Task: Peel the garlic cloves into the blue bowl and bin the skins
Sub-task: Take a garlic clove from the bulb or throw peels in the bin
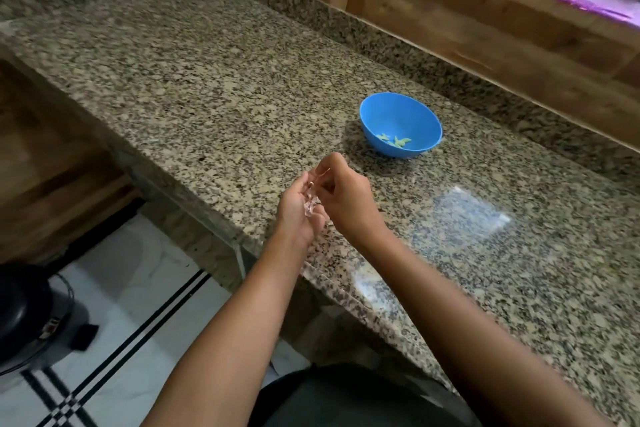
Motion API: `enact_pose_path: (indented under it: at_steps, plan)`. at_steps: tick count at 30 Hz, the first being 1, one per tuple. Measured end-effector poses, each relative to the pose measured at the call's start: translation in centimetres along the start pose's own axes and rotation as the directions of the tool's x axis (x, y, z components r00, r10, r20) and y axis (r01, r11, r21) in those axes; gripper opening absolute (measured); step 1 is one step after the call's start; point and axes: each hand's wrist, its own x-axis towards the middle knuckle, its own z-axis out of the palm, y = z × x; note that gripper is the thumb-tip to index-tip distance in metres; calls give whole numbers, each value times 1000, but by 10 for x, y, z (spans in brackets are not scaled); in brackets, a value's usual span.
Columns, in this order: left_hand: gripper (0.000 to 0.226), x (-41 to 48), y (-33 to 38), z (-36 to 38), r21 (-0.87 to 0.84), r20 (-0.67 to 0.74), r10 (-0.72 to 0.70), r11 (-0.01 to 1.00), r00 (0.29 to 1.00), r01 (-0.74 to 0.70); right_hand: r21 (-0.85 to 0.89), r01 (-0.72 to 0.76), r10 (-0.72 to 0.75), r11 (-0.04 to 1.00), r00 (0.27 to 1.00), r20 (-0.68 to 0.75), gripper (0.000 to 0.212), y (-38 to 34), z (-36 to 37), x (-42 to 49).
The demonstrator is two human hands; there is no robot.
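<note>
A blue bowl (401,125) stands on the granite counter (207,87) with several pale peeled garlic cloves (396,141) at its bottom. In front of the bowl, over the counter's near edge, my left hand (298,208) is cupped palm up and holds papery garlic skins (310,205). My right hand (346,194) is right beside it, fingers curled, pinching a thin strip of skin (320,175) above the left palm. Whether a clove lies under the skins is hidden.
A raised granite ledge and a wooden wall run behind the bowl. A black round bin (24,315) stands on the tiled floor at the lower left, below the counter. A dark object (346,399) sits at the bottom edge between my arms.
</note>
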Motion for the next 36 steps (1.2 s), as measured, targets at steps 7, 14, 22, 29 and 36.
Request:
enact_pose_path:
  at_steps: [7,14,22,29,36]
  plan:
    - [32,-27,55,-39,-58,-94,83,994,992,-89,145,-30,25,989,999,31,14,-54,41,13]
    - [35,-65,158,-145,-343,-195,231,894,953,-287,274,-168,100,947,964,246,17,-130,153,37]
    - [32,-129,285,-322,-365,-426,278,818,861,-445,370,-291,31,882,820,572,13,-258,332,28]
    - [38,-146,353,-422,-358,-588,243,777,772,-517,309,-392,49,867,683,729,12,-335,441,29]
    - [37,-137,396,-486,-422,-662,189,706,726,-569,221,-414,57,883,561,826,12,-362,530,50]
